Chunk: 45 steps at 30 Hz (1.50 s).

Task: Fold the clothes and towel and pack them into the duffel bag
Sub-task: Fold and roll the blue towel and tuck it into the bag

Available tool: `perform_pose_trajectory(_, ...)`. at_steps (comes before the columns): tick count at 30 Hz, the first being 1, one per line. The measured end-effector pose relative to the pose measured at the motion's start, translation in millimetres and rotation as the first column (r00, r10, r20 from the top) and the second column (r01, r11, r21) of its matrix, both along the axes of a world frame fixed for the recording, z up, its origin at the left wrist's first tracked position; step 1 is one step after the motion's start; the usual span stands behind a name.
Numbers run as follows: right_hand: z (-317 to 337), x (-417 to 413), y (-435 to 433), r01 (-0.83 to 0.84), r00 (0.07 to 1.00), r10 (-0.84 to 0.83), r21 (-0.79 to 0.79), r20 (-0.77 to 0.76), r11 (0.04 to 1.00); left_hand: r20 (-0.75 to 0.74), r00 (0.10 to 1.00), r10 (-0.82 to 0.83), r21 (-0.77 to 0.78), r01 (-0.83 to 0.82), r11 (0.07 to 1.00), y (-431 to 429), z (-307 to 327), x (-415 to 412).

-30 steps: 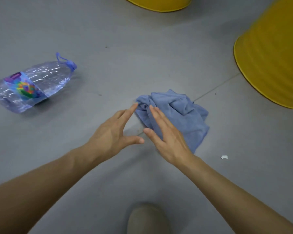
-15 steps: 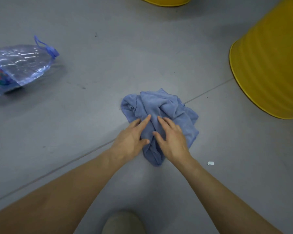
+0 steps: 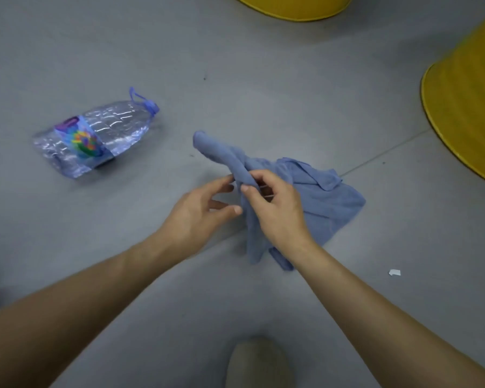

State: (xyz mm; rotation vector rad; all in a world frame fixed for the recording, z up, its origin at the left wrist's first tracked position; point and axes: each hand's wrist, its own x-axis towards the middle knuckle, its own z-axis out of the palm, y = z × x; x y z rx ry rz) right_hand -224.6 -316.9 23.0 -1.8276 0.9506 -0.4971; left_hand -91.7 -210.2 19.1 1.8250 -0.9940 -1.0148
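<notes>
A crumpled blue towel [image 3: 319, 197] lies on the grey floor at the centre of the head view. One rolled end of it stretches up and to the left. My right hand [image 3: 272, 208] pinches that rolled part between thumb and fingers and lifts it a little. Just left of it, my left hand [image 3: 199, 211] has its fingers spread, the tips touching the same strand without a firm hold. No duffel bag or other clothes are in view.
A large clear plastic water bottle [image 3: 95, 135] with a blue cap and colourful label lies on its side to the left. Two yellow drums stand at the top [image 3: 294, 7] and right [image 3: 468, 119]. A white scrap [image 3: 394, 272] lies right; a shoe tip [image 3: 259, 362] shows below.
Both hands were flat on the bunched towel; now my right hand has pinched and lifted a strand, and the towel has been pulled out longer toward the upper left.
</notes>
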Motion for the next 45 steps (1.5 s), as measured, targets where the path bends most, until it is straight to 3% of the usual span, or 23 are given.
perform_pose_trajectory(3,7.5,39.4,41.8,-0.118,0.991,0.107,0.151,0.077,0.981,0.054,0.995,0.081,0.046,-0.083,0.995,55.5,21.0,41.7)
perform_pose_trajectory(5,5.5,60.1,65.7,-0.186,0.982,0.181,0.172,0.046,0.967,0.021,0.983,0.183,0.08,-0.184,0.98,90.1,29.3,63.0)
perform_pose_trajectory(9,-9.3,89.4,127.0,-0.364,0.92,0.377,0.117,-0.109,0.924,-0.12,0.809,0.575,0.21,-0.545,0.811,166.7,30.7,110.8)
perform_pose_trajectory(12,-31.7,100.5,176.8,-0.573,0.769,0.585,0.128,-0.256,0.809,-0.067,0.77,0.635,0.314,-0.587,0.746,225.3,7.9,136.1)
perform_pose_trajectory(18,-42.0,132.0,237.3,-0.83,0.407,0.836,0.234,-0.367,0.506,0.213,0.867,0.451,0.36,-0.499,0.788,280.5,-32.7,151.8)
perform_pose_trajectory(19,-40.1,138.0,238.8,-0.846,0.406,0.827,0.182,-0.389,0.501,0.267,0.876,0.403,0.372,-0.479,0.795,282.7,-37.6,153.3)
perform_pose_trajectory(24,-45.4,174.5,217.2,-0.789,0.578,0.653,-0.131,-0.489,0.6,0.423,0.883,0.203,0.42,-0.39,0.82,294.6,-55.1,144.0)
perform_pose_trajectory(28,-48.9,197.4,211.8,-0.846,0.519,0.661,-0.215,-0.542,0.487,0.492,0.846,0.205,0.317,-0.393,0.863,303.9,-56.9,136.0)
perform_pose_trajectory(31,-43.8,209.1,217.3,-0.904,0.419,0.724,-0.181,-0.547,0.387,0.554,0.809,0.197,0.178,-0.346,0.921,308.7,-46.7,130.4)
perform_pose_trajectory(34,-35.1,212.3,215.4,-0.922,0.367,0.753,-0.105,-0.546,0.373,0.589,0.788,0.18,0.129,-0.311,0.942,312.3,-36.4,128.8)
perform_pose_trajectory(38,-23.5,205.6,205.1,-0.887,0.436,0.744,-0.1,-0.506,0.452,0.578,0.793,0.191,0.149,-0.333,0.931,316.6,-38.0,132.8)
perform_pose_trajectory(42,-26.7,191.6,206.5,-0.861,0.438,0.74,0.001,-0.51,0.509,0.557,0.822,0.116,0.305,-0.333,0.892,316.6,-50.7,139.4)
perform_pose_trajectory(45,-36.4,179.4,213.5,-0.848,0.424,0.756,0.075,-0.498,0.525,0.48,0.842,0.248,0.304,-0.425,0.852,308.6,-58.0,137.6)
